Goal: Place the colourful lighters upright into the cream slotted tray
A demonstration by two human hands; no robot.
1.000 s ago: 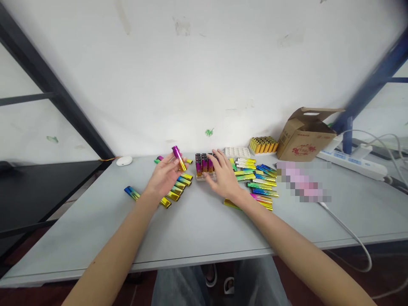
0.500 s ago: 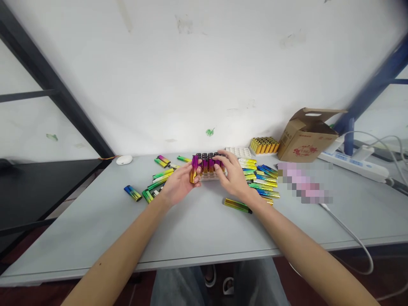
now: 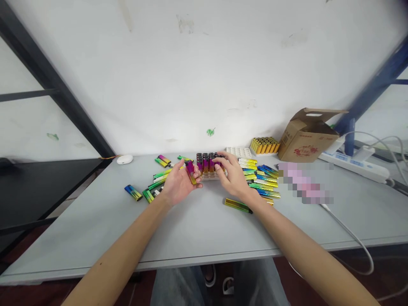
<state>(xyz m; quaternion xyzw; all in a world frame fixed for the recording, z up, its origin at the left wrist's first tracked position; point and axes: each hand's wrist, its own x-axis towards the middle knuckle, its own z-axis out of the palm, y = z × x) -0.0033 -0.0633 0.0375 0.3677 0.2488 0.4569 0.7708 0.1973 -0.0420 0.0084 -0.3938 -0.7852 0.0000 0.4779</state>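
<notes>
Against a scuffed white wall, the grey table carries scattered metallic lighters left and right. The left hand is partly open, its fingers gripping a purple-and-gold lighter, tilted, just left of the white tray of upright lighters. The right hand curls loosely over the tray's right side; whether it grips one, I cannot tell.

A purple-to-gold metallic lighter is held tilted in the left hand, its black top directed toward 11 o'clock. Toward 2 o'clock from it, a white perforated tray is positioned on the counter. Black-topped purple-to-amber lighters are seated upright there in rows, partly covered at 3 o'clock by the right hand.
</notes>
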